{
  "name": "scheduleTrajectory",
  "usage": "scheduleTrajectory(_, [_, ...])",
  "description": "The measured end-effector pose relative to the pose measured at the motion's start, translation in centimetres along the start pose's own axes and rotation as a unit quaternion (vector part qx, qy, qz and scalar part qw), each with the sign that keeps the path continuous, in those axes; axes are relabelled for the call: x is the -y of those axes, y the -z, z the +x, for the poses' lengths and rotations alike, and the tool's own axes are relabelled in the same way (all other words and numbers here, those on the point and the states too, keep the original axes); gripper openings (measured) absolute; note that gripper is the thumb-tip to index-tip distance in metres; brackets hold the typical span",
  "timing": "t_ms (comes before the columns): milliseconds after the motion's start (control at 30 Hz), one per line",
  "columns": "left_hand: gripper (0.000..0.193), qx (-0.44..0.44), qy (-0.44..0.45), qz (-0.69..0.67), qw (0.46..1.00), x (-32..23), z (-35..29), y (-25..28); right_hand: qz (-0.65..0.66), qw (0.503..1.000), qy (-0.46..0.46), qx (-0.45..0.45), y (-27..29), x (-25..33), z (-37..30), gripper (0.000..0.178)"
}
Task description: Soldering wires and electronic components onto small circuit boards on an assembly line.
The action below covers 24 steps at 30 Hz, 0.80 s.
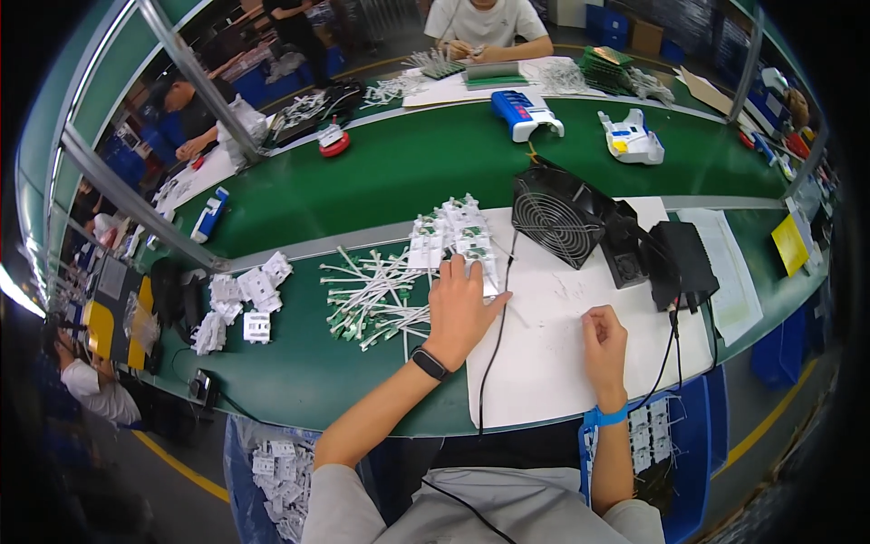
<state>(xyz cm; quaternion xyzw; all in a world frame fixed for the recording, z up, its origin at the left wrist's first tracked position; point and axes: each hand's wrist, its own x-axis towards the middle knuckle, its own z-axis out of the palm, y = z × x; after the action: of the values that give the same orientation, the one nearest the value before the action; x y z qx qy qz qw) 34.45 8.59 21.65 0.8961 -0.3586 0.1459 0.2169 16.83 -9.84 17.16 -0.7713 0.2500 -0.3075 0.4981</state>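
Note:
My left hand [459, 304], with a dark watch on its wrist, reaches over the near edge of a group of white plastic parts [460, 227]. Its fingertips touch these parts, and the thumb is spread out to the right. Just left of that hand lies a loose heap of white cable bundles with small green boards [367, 295]. Over the white sheet [544, 363] is my right hand [604, 343], a blue strap round its wrist. The right fingers are curled in against the thumb; whatever they may hold is hidden.
A black fan [557, 218] and a black box [684, 263] with cables stand at the right. More white parts [258, 286] lie left. Beyond is a green belt [417, 145] with blue-and-white housings [526, 115]. Blue bins [693, 435] sit below the table. Co-workers sit across and left.

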Motion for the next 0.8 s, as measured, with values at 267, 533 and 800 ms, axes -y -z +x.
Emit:
scheduleTrajectory(267, [0.057, -0.128, 0.131, 0.13, 0.975, 12.3, -5.0, 8.2, 0.053, 0.998, -0.021, -0.007, 0.8, 0.3, -0.2, 0.009])
scheduleTrajectory(533, [0.082, -0.082, 0.391, 0.241, 0.884, 30.7, -15.0, 13.1, 0.046, 0.947, 0.079, 0.306, -5.3, 10.1, -2.2, 0.011])
scheduleTrajectory(800, [0.051, -0.143, 0.363, 0.143, 0.91, 29.0, -16.7, 13.8, -0.033, 0.879, 0.354, 0.318, -16.7, 12.2, -2.3, 0.012])
